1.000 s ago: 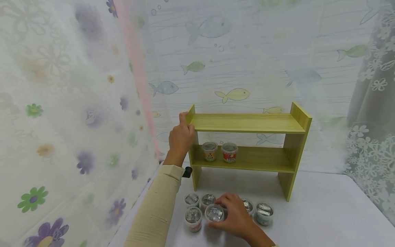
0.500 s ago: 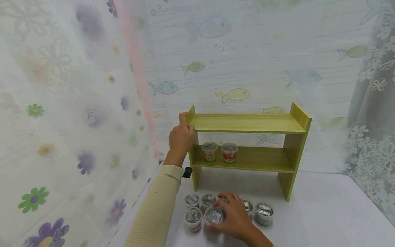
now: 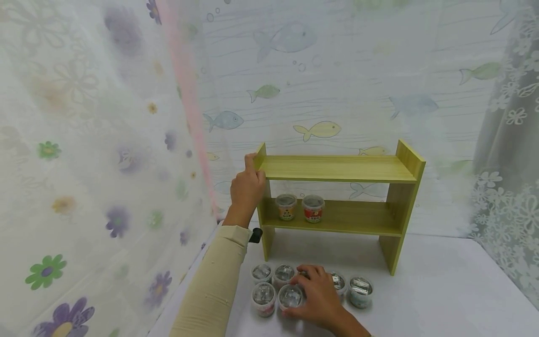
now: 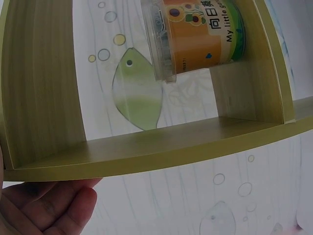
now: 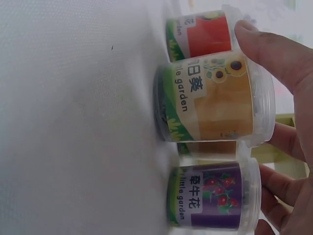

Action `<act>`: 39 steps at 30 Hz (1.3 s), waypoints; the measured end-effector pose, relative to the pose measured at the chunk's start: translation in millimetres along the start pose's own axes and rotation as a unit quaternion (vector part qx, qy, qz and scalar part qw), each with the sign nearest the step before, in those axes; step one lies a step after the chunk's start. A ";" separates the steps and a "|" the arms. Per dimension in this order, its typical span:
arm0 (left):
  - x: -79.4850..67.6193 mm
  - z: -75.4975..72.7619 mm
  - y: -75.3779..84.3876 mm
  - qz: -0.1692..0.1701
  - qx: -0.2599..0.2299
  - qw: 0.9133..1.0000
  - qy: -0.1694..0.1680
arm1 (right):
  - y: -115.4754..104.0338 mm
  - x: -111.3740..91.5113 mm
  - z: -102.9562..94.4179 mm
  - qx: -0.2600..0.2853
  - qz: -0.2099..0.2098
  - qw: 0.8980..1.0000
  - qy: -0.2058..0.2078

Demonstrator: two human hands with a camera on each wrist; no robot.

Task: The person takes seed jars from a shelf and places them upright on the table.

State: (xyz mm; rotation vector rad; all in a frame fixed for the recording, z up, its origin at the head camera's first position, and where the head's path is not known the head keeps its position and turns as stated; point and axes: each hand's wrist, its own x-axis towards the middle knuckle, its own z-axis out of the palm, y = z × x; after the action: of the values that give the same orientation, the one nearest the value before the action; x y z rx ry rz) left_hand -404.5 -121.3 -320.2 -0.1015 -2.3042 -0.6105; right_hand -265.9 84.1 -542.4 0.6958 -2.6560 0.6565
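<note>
My left hand (image 3: 248, 188) grips the upper left side panel of a yellow-green wooden shelf (image 3: 337, 167); in the left wrist view its curled fingers (image 4: 58, 205) lie against the panel's outside. On the table, my right hand (image 3: 320, 297) holds a clear-lidded plastic tub (image 3: 290, 296) by its rim, thumb on one side and fingers on the other. In the right wrist view this tub has an orange sunflower label (image 5: 220, 93). A purple-labelled tub (image 5: 210, 196) stands beside it, near the fingers, and a red-labelled tub (image 5: 208, 34) is on its other side.
Two tubs stand on the middle shelf board, an orange one (image 3: 286, 207) and a red one (image 3: 313, 208). More silver-topped tubs surround the right hand, including a tub (image 3: 264, 298) at left and a tub (image 3: 360, 292) at right. A patterned curtain (image 3: 358, 93) hangs behind.
The tub in my right hand has come slightly down and towards me, in line with the front tub on its left. My left hand and the shelf have stayed put.
</note>
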 end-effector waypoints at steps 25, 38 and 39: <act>-1.6 1.5 -3.0 -0.008 -0.013 1.000 0.007 | 0.3 1.3 -4.9 -0.022 -0.018 0.999 -0.037; 0.9 3.7 -1.9 0.001 -0.007 1.000 0.013 | 0.7 11.8 -18.1 0.016 -0.004 1.000 -0.022; 1.1 3.5 -1.7 0.002 -0.007 1.000 0.013 | 0.7 13.2 -19.7 0.016 -0.005 1.000 -0.018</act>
State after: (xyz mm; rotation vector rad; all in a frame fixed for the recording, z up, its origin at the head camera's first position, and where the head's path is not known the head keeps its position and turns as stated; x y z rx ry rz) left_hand -408.0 -121.3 -322.3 -0.1045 -2.2752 -0.6224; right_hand -273.6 89.6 -520.6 0.7349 -2.6778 0.6920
